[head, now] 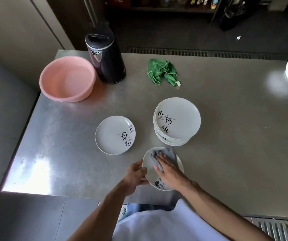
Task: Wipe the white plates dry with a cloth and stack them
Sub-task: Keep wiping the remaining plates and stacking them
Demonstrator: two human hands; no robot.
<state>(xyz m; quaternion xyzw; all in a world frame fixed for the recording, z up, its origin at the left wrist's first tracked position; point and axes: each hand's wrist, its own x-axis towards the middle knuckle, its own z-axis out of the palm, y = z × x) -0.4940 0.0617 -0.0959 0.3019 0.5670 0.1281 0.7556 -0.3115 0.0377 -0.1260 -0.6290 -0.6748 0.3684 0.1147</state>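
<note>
Taking the tall stack of white printed plates as the landmark: far to its left, at the back, stands a round pink plastic basin, with a black cylindrical kettle just beside the basin. A single white plate lies alone left of the stack, likely the start of a dried pile. In front of the stack, the left hand curls its fingers around the rim of a white plate to steady it, while the right hand presses flat, fingers spread, on a grey cloth to wipe it. Behind the stack, a crumpled green cloth lies unused.
</note>
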